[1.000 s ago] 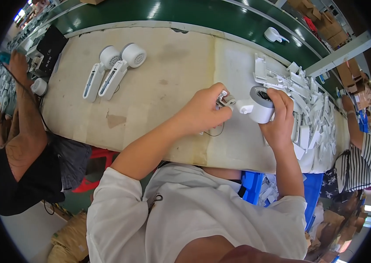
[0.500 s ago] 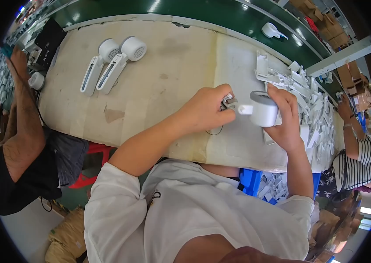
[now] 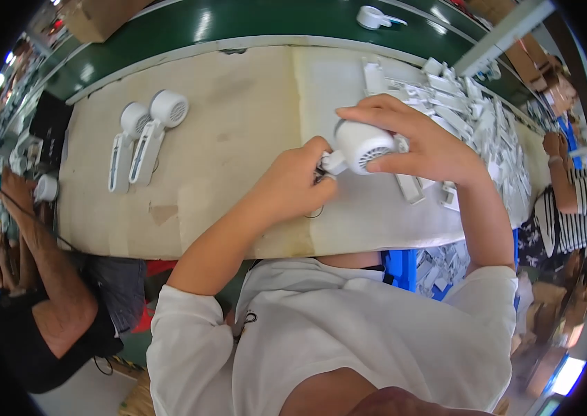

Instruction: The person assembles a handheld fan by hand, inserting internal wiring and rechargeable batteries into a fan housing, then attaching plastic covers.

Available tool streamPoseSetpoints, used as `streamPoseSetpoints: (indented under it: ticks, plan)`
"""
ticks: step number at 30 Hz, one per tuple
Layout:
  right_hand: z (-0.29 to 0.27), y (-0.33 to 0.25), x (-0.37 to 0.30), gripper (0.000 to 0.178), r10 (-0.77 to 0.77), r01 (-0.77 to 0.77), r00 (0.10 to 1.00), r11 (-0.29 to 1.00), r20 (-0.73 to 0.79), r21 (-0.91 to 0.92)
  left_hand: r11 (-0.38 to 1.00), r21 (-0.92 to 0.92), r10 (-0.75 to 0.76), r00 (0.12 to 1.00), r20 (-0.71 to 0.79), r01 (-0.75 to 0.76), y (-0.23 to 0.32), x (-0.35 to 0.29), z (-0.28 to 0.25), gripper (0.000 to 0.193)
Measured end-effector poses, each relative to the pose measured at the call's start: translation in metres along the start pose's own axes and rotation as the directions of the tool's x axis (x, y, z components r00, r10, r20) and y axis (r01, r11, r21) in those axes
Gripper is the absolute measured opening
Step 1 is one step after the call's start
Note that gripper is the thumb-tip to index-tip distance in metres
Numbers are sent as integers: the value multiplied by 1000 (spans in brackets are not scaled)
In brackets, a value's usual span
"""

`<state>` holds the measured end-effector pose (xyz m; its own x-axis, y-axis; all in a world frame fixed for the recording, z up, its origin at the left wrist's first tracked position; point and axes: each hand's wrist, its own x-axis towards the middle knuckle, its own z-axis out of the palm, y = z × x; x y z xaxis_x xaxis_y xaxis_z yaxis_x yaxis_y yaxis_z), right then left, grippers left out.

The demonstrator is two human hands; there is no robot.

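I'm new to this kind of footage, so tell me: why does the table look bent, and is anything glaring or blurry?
Head view: the fisheye lens bows the table edges and leaves black corners; ceiling lights glare in streaks on the green belt; the centre is sharp, with the right hand around a white round fan head and the left hand at its stem; people at the rim look smeared.

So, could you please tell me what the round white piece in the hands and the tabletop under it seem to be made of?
The round white piece, held by the right hand, looks like moulded plastic: smooth, slightly glossy, with a slotted grille face. The left hand grips its stem. The tabletop looks like a matte beige board or sheet, possibly cardboard, stained and seamed; I cannot be sure.
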<state>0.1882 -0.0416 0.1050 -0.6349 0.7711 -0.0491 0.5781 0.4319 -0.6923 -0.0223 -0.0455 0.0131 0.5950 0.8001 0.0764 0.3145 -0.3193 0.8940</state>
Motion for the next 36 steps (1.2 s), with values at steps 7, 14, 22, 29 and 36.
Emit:
streamPoseSetpoints:
  ticks: [7,14,22,29,36]
  plan:
    - [14,21,-20,48,183,-144,936,979,-301,146,775,-622,-83,994,78,113,-6,7,2,21]
    - [77,56,-67,44,96,-500,839,525,-536,-689,604,-795,-131,978,-162,-51,-5,19,-18,28]
    - [75,54,-66,47,245,-573,801,579,-546,-580,478,-876,-128,980,-149,-71,-15,16,-7,30]
    - [72,-10,-30,57,-26,-145,793,962,-609,-230,451,-878,-221,932,-287,-163,-14,19,5,28]
    - [91,-23,22,63,-218,-147,713,883,-666,-447,424,-868,-240,893,-382,-258,-8,13,9,25]
